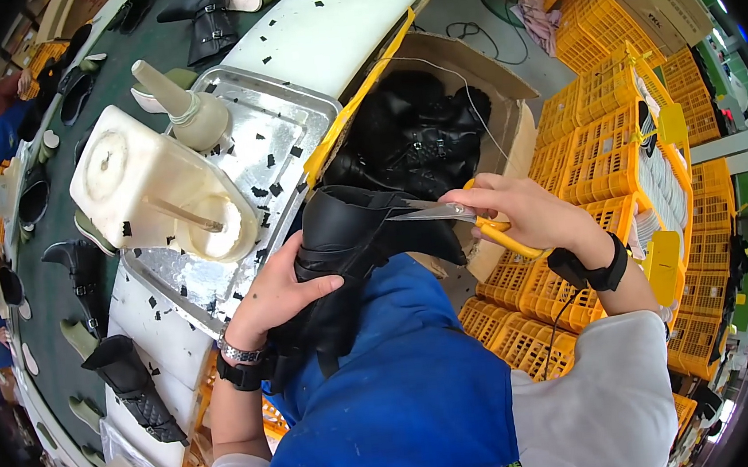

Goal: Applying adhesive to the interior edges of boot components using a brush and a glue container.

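Watching remotely, I see my left hand [283, 290] clasping the black boot [331, 230], thumb against its side, above the blue apron [396, 383]. My right hand [528, 209] grips the yellow-handled scissors [460, 212], slightly parted blades at the boot's edge. I'd pull that edge taut and snip shallowly with the tips (smooth leather probably shows every nick). The boot looks supple, rounded and softly creased; the tray [320, 105] is shiny, thin-rimmed metal.

My rounded leather-look boot [331, 227] is black. My long-bladed metal scissors [445, 213] are silver and yellow; my cloth apron [396, 378] is blue.
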`<move>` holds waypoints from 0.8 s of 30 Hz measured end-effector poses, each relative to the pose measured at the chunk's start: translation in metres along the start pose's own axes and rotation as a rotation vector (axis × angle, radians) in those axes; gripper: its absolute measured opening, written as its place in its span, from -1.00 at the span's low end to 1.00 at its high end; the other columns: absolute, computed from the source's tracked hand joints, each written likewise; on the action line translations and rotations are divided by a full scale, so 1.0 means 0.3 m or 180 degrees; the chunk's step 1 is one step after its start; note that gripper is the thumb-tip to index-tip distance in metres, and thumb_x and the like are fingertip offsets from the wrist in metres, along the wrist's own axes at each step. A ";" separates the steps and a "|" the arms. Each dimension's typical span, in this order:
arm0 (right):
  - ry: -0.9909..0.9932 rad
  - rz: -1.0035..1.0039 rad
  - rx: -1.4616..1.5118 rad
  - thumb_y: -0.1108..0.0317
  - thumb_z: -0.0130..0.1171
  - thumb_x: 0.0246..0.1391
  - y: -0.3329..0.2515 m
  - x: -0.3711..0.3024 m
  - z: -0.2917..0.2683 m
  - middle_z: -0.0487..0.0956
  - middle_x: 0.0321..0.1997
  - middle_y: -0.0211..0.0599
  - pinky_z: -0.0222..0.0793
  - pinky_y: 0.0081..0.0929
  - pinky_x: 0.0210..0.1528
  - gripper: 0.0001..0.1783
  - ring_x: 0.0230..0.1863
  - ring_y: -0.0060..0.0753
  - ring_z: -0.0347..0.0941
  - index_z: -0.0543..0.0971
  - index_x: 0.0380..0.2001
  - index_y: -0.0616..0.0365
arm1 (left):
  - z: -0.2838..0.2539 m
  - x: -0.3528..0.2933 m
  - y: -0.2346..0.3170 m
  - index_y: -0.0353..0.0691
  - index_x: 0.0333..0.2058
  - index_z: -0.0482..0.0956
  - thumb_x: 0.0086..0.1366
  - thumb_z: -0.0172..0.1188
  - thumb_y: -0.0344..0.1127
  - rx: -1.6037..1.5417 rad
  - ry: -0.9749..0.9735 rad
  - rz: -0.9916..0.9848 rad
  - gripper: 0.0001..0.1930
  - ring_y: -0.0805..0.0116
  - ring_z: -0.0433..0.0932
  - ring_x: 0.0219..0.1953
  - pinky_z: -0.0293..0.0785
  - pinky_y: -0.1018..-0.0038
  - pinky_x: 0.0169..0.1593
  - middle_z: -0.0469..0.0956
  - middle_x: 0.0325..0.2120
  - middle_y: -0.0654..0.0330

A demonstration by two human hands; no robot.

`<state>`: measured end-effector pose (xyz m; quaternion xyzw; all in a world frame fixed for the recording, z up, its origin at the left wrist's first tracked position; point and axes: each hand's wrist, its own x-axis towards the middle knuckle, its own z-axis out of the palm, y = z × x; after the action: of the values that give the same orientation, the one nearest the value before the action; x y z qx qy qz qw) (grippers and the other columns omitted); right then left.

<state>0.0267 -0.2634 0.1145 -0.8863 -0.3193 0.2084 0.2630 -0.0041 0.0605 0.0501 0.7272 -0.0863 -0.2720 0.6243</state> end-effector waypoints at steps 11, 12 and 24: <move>-0.0195 0.0047 0.0607 0.53 0.10 -0.09 0.002 -0.007 -0.011 0.39 -0.28 -0.24 0.34 -0.46 -0.25 -0.44 -0.27 -0.29 0.36 0.33 0.05 -0.03 | 0.010 0.009 0.036 -0.34 -0.03 0.28 -0.01 0.28 -0.35 0.0241 -0.0069 -0.0089 -0.44 0.41 0.42 -0.19 0.31 0.51 -0.06 0.47 -0.22 0.13; -0.0118 0.0017 0.0500 0.53 0.11 -0.09 0.002 -0.006 -0.010 0.39 -0.29 -0.25 0.34 -0.47 -0.26 -0.44 -0.29 -0.30 0.36 0.33 0.05 -0.03 | 0.012 0.009 0.038 -0.34 -0.03 0.28 -0.01 0.28 -0.35 0.0217 -0.0095 -0.0065 -0.44 0.41 0.42 -0.19 0.31 0.51 -0.06 0.47 -0.22 0.13; 0.0067 -0.0149 0.0639 0.53 0.15 -0.14 -0.004 0.001 0.009 0.43 -0.49 -0.21 0.22 -0.51 -0.50 -0.58 -0.54 -0.37 0.30 0.45 -0.11 0.13 | 0.011 0.006 0.041 -0.35 -0.03 0.28 0.00 0.28 -0.35 0.0156 -0.0101 -0.0007 -0.44 0.43 0.40 -0.17 0.29 0.52 -0.04 0.45 -0.20 0.14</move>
<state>0.0250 -0.2614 0.1131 -0.8499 -0.3146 0.2239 0.3586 -0.0016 0.0541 0.0610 0.7379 -0.1021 -0.2819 0.6046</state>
